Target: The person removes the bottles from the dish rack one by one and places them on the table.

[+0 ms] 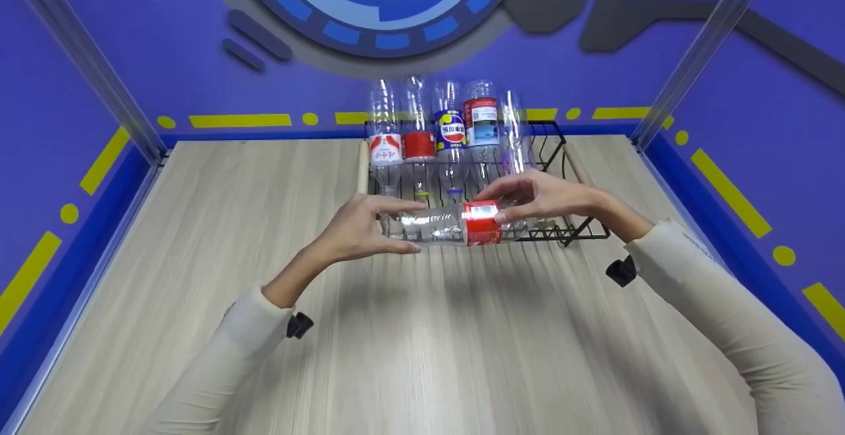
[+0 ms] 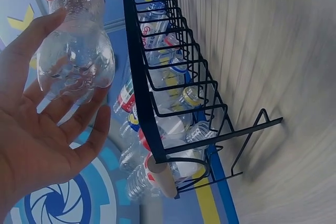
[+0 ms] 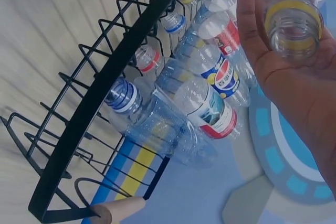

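Both hands [image 1: 356, 227] [image 1: 548, 196] hold bottle [image 1: 439, 226]; left fingers [image 1: 399, 204] apparently wider.

Clear, empty plastic bottle [image 1: 439, 225] with red label [image 1: 483, 232], held sideways near a black wire basket [image 2: 140, 77]; base toward left hand [image 1: 356, 227], bare threaded neck [image 3: 295, 39] with yellow ring [image 3: 289, 5] toward right hand [image 1: 548, 196].

Held bottle [image 1: 442, 226]: glossy plastic. Rack [image 2: 140, 77]: matt metal wire, wooden handles [image 3: 123, 209]. Tabletop [image 1: 422, 356]: wood-grained. Sleeves [image 1: 706, 296]: cloth.
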`<action>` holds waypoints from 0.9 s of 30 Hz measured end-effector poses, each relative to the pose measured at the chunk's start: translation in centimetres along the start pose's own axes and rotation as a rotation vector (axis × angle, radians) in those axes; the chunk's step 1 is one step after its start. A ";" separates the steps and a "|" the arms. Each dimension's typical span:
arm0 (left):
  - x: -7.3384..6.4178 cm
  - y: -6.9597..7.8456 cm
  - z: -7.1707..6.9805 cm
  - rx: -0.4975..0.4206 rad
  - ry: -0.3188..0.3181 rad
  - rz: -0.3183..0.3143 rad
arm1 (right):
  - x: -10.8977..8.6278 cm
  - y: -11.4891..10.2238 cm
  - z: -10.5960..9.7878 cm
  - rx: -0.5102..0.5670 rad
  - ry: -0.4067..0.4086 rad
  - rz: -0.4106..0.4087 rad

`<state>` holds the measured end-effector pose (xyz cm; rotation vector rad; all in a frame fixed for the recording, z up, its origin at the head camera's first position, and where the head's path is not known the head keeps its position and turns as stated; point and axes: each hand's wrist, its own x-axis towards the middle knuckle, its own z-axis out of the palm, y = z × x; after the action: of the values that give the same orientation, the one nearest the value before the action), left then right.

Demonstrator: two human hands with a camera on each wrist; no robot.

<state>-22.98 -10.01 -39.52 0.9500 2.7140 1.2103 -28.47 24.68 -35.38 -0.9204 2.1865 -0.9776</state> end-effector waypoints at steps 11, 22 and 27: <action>-0.5 -1.2 -0.3 0.030 0.068 -0.040 | -2.5 2.6 -2.4 0.068 0.167 0.026; -0.9 -2.7 -1.5 -0.156 0.273 -0.195 | -6.9 7.5 -6.1 0.120 0.341 0.165; -1.1 -3.4 -2.2 -0.295 0.344 -0.263 | -8.2 9.1 -6.6 0.113 0.397 0.228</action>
<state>-24.44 -13.77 -40.52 0.3664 2.6649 1.7830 -31.53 38.16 -37.11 -0.4366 2.4602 -1.2366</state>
